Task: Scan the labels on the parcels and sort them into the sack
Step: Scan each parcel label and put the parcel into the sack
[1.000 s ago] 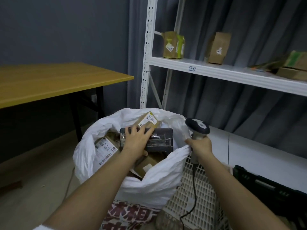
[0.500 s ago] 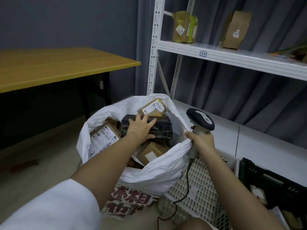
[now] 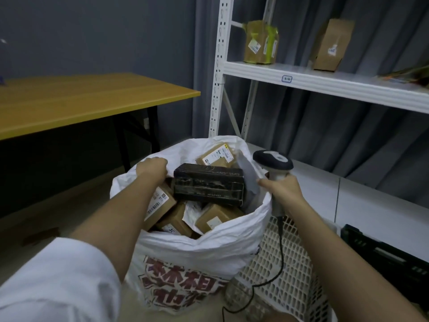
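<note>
The white sack (image 3: 197, 247) stands open in the lower middle of the frame, packed with brown cardboard parcels (image 3: 218, 218) whose labels face up. A black parcel (image 3: 209, 185) lies across the top of them, free of both hands and apparently already sorted.

The left hand (image 3: 152, 167) sits at the sack's far-left rim with its fingers curled over the edge, gripping the fabric, probably to keep the mouth wide or pull the sack straight. The right hand (image 3: 282, 188) is closed round the handle of a corded barcode scanner (image 3: 274, 162), held upright at the right rim with its head above the opening. Its thumb seems to touch the sack's edge too, which would steady that side.

The sack leans against a white perforated crate (image 3: 294, 270) at lower right, which likely props it up; a black crate (image 3: 390, 259) sits further right. On the white shelf (image 3: 325, 83) at upper right two more labelled parcels stand upright, a yellow-taped parcel (image 3: 261, 43) and a plain brown box (image 3: 329, 45), perhaps next to be scanned. A wooden tabletop (image 3: 81, 101) fills the left.
</note>
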Motion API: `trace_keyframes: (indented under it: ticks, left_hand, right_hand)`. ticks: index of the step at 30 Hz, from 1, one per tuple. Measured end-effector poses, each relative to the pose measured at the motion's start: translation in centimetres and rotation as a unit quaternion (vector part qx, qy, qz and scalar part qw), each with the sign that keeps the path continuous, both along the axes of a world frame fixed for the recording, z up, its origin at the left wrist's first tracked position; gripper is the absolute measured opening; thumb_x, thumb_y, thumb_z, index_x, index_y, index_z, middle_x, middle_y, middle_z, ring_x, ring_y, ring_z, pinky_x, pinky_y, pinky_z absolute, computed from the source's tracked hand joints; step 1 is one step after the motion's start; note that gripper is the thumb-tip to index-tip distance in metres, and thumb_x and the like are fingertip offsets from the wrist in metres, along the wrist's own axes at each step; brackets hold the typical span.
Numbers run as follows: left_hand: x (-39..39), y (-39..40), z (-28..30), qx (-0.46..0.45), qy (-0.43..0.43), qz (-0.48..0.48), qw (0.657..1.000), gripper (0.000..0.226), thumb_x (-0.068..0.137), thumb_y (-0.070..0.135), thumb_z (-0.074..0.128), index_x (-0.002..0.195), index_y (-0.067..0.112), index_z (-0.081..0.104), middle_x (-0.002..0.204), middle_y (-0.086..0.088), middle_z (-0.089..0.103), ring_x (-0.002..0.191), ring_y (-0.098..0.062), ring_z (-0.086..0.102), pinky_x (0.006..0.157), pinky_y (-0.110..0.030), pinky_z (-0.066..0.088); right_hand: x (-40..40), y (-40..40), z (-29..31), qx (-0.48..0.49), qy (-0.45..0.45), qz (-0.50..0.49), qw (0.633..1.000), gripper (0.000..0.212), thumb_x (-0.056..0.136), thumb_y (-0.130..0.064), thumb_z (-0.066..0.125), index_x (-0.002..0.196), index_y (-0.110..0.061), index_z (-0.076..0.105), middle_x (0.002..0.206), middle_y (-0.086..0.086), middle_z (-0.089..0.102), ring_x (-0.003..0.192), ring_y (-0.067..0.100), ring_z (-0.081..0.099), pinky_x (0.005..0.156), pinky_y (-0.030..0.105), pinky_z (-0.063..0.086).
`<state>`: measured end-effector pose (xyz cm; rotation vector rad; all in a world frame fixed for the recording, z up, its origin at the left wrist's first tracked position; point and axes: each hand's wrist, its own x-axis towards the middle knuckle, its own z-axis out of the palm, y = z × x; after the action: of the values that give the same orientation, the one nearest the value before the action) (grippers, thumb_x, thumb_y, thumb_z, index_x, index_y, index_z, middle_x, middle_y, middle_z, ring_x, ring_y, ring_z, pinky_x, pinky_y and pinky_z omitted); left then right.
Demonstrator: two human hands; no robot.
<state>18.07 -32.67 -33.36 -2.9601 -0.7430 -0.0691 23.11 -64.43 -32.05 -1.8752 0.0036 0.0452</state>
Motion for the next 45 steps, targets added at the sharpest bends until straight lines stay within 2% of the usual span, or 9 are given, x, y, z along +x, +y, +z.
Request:
trace_keyframes:
  ticks: [6,9,12,16,24,28,32,38,45]
  left_hand:
    - [0.8,1.4,-1.6,0.021,-0.014,0.026,0.999,0.032,0.094,0.021,0.054,0.124,0.012,0.058,0.122,-0.011,0.054,0.113,-0.028,0.052,0.084,-0.035,0.044]
    - [1.7,2.6,-1.5,-0.097,-0.164,0.057,0.98,0.027,0.097,0.03,0.05,0.113,0.012,0.063,0.114,-0.015,0.055,0.102,-0.034,0.057,0.082,-0.038,0.044]
    - [2.5,3.2,1.3,-0.307,-0.404,0.093,0.856,0.022,0.097,0.028,0.048,0.093,0.01,0.06,0.095,-0.013,0.059,0.087,-0.033,0.058,0.075,-0.036,0.044]
    - [1.1,3.2,3.6,-0.391,-0.563,0.155,0.711,0.019,0.101,0.028,0.043,0.092,0.012,0.05,0.082,-0.001,0.052,0.079,-0.02,0.05,0.071,-0.028,0.036]
    - [-0.2,2.5,2.5,-0.389,-0.447,0.188,0.783,0.016,0.099,0.012,0.039,0.115,0.012,0.043,0.113,-0.015,0.059,0.103,-0.035,0.057,0.086,-0.043,0.046]
    - [-1.0,3.5,1.4,-0.342,-0.369,0.138,0.853,0.042,0.09,0.002,0.046,0.127,0.02,0.052,0.124,-0.013,0.057,0.111,-0.036,0.054,0.09,-0.045,0.048]
    - [-0.9,3.1,1.1,-0.318,-0.311,0.157,0.882,0.032,0.096,0.019,0.04,0.124,0.016,0.054,0.13,-0.021,0.05,0.12,-0.04,0.044,0.098,-0.045,0.039]
    - [-0.4,3.4,0.1,-0.238,-0.227,0.059,0.942,0.061,0.086,0.068,0.046,0.125,0.021,0.054,0.124,-0.015,0.051,0.111,-0.036,0.052,0.086,-0.042,0.045]
    - [1.3,4.7,-0.8,-0.312,-0.357,0.097,0.875,0.04,0.1,0.04,0.042,0.088,0.009,0.063,0.093,-0.017,0.061,0.088,-0.035,0.058,0.069,-0.033,0.037]
  right_hand:
    - [2.5,2.0,0.5,-0.147,-0.062,-0.036,0.987,0.041,0.075,-0.02,0.081,0.11,-0.01,0.062,0.099,0.007,0.065,0.089,0.026,0.06,0.074,0.032,0.045]
    - [2.9,3.1,0.7,-0.143,-0.068,-0.04,0.987,0.027,0.082,-0.015,0.073,0.105,-0.012,0.059,0.094,0.005,0.058,0.087,0.024,0.054,0.075,0.03,0.04]
    - [3.6,4.0,2.2,-0.091,-0.087,-0.049,0.991,0.028,0.08,-0.01,0.074,0.105,-0.007,0.061,0.097,0.008,0.066,0.094,0.029,0.061,0.076,0.032,0.046]
    - [2.9,4.0,3.3,0.032,-0.105,-0.083,0.99,0.022,0.077,-0.004,0.076,0.095,0.0,0.064,0.094,0.009,0.068,0.087,0.022,0.063,0.074,0.028,0.047]
    - [0.7,5.0,1.1,-0.03,-0.045,-0.01,0.999,0.034,0.079,-0.014,0.076,0.105,-0.015,0.055,0.102,0.007,0.062,0.098,0.028,0.058,0.091,0.04,0.05]
    - [0.4,5.1,1.3,-0.032,-0.032,-0.016,0.999,0.036,0.083,-0.017,0.073,0.113,-0.014,0.054,0.101,0.007,0.058,0.094,0.027,0.055,0.088,0.039,0.048]
    - [0.8,5.1,1.2,-0.068,-0.034,-0.018,0.997,0.039,0.08,-0.007,0.07,0.117,-0.01,0.057,0.108,0.012,0.063,0.096,0.03,0.059,0.09,0.042,0.052]
    - [1.4,4.9,0.1,-0.1,-0.019,-0.039,0.994,0.039,0.077,-0.022,0.081,0.105,-0.017,0.054,0.1,0.005,0.061,0.093,0.027,0.059,0.085,0.039,0.051]
    - [2.1,6.8,-1.3,-0.001,-0.03,-0.046,0.998,0.032,0.082,-0.013,0.073,0.109,-0.012,0.057,0.1,0.006,0.064,0.095,0.028,0.06,0.083,0.038,0.05]
